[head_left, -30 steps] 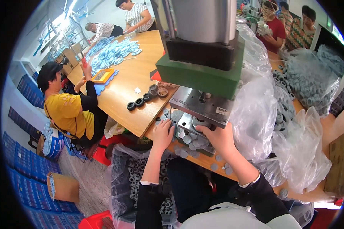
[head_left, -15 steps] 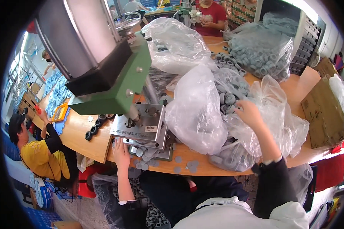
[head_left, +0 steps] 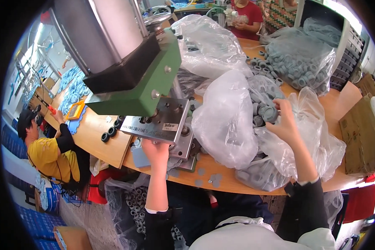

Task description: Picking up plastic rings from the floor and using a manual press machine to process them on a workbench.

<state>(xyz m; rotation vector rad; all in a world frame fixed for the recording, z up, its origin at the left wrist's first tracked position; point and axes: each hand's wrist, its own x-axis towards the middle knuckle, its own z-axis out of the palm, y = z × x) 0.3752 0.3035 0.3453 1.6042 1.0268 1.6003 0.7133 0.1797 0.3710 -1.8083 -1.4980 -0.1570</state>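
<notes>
My left hand [head_left: 155, 152] reaches in under the steel upper plate [head_left: 164, 121] of a green press [head_left: 133, 89]. The plate hides its fingers, so whatever they touch cannot be seen. At the right, my right hand [head_left: 286, 121] has thumb and fingers curled round a round grey cap [head_left: 270, 113] at the edge of a pile of similar caps [head_left: 259, 93]. That pile spills from a clear plastic bag [head_left: 306, 121]. Flat grey discs [head_left: 214, 179] lie on the table in front of the press, near the lower steel block [head_left: 181, 148].
A puffed plastic bag [head_left: 225, 121] stands between press and pile. Behind are another bag of grey parts [head_left: 300, 62] and a cardboard box [head_left: 362, 135]. Black rings [head_left: 108, 134] lie left of the press. A person in yellow [head_left: 52, 156] sits at the left; another in red [head_left: 246, 21] stands opposite.
My left hand has moved from the press's front left edge to beneath the upper plate. My right hand now has its fingers round a grey cap. The whole view has shifted slightly.
</notes>
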